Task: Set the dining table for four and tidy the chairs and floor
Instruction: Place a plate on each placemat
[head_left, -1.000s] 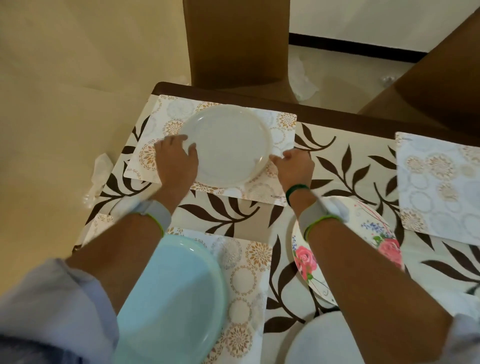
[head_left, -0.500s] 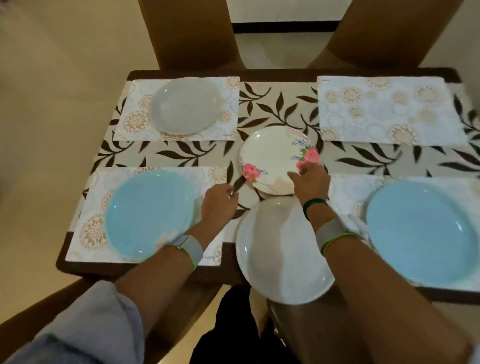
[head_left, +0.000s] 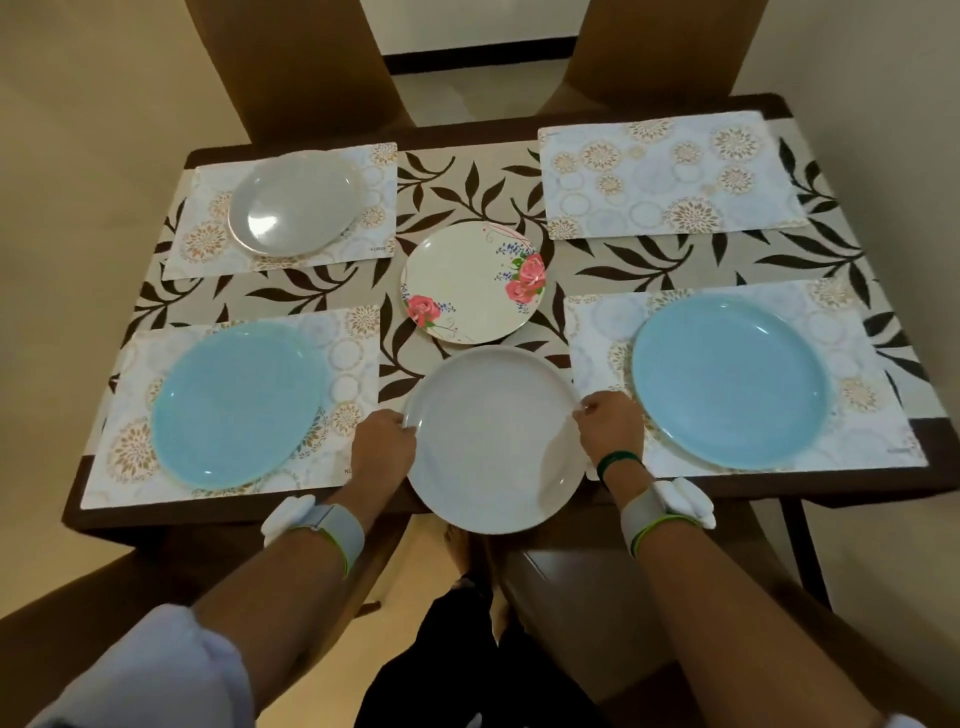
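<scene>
A plain white plate (head_left: 493, 441) juts over the near edge of the table (head_left: 940, 467), between the two near placemats. My left hand (head_left: 382, 449) grips its left rim and my right hand (head_left: 613, 428) grips its right rim. A light blue plate (head_left: 236, 405) lies on the near left placemat (head_left: 353, 338), another blue plate (head_left: 727, 384) on the near right placemat (head_left: 597, 322). On the far left placemat (head_left: 379, 171) sits a grey-white plate (head_left: 296, 202). The far right placemat (head_left: 660, 176) carries nothing. A rose-patterned plate (head_left: 467, 286) rests at the table's middle.
Two brown chair backs (head_left: 291, 67) (head_left: 654, 52) stand at the far side. Near chairs flank my legs, one at the lower left (head_left: 78, 613) and one at the lower right (head_left: 597, 587). A leaf-patterned cloth covers the table.
My hands left the far left plate, passed the rose plate and now hold the white plate's rims at the near edge. The view pulled back over the whole table.
</scene>
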